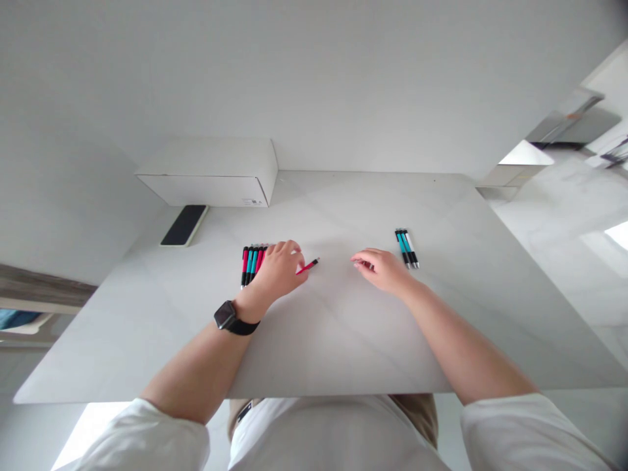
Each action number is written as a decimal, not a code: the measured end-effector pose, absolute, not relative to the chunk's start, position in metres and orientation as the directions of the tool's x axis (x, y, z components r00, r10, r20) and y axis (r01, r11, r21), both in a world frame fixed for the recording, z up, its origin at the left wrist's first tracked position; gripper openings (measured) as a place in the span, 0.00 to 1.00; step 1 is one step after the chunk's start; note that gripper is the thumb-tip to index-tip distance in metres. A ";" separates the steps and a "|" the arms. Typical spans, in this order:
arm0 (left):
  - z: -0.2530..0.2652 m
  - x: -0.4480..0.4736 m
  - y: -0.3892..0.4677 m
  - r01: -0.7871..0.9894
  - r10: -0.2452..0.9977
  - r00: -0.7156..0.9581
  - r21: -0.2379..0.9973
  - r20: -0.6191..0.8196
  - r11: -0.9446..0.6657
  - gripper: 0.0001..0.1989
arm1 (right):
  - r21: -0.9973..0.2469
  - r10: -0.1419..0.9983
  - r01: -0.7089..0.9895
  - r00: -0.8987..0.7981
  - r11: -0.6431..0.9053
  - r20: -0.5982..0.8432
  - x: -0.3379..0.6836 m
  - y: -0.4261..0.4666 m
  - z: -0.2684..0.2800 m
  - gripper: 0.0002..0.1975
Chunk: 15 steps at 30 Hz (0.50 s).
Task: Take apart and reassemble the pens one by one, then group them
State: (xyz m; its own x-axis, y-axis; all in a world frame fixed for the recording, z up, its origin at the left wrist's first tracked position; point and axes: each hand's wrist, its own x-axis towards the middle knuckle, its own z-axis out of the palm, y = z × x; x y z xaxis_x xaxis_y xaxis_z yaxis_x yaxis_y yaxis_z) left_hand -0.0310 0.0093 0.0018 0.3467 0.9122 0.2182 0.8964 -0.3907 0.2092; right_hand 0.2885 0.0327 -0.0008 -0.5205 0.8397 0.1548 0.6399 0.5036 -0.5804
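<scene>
- Worktop (333, 340): keep your wrists low over it; that should steady you.
- Left hand (277, 271): half-curled, thumb and fingers pinching the red pen (308, 266).
- Right hand (385, 269): loosely curled; I cannot tell whether your fingertips hold anything.
- Row of pens (254, 261), left: partly hidden by your left hand; best avoid nudging it.
- Three pens (408, 248): just right of your right hand.
- Red pen: between your hands, black end pointing far right.

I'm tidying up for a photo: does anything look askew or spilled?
Only the red-and-black pen at the left hand looks askew: it slants, while the row of pens beside that hand lines up roughly parallel. No spill shows.
</scene>
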 end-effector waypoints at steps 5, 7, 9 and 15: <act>0.003 0.003 -0.008 0.731 0.805 0.516 0.340 0.293 -0.592 0.02 | -0.727 0.817 0.538 -0.574 0.427 0.055 0.267 0.020 -0.002 0.16; 0.004 0.007 -0.012 0.703 0.788 0.530 0.357 0.314 -0.615 0.02 | -0.754 0.812 0.505 -0.581 0.421 0.064 0.259 0.015 -0.001 0.12; 0.006 0.006 -0.012 0.689 0.781 0.522 0.370 0.343 -0.623 0.03 | -0.776 0.825 0.477 -0.557 0.412 0.096 0.254 0.014 0.001 0.07; 0.009 -0.006 -0.004 0.741 0.821 0.394 0.386 0.414 -0.550 0.20 | -0.895 0.945 0.399 -0.320 0.199 0.068 0.272 0.027 0.003 0.12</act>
State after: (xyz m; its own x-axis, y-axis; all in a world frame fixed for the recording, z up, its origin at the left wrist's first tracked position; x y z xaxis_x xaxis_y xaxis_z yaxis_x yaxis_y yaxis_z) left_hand -0.0059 -0.0040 0.0095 0.3941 0.8207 0.4137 0.7406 -0.5501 0.3857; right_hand 0.2716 0.0265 0.0025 -0.3198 0.9450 0.0681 0.3986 0.1993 -0.8952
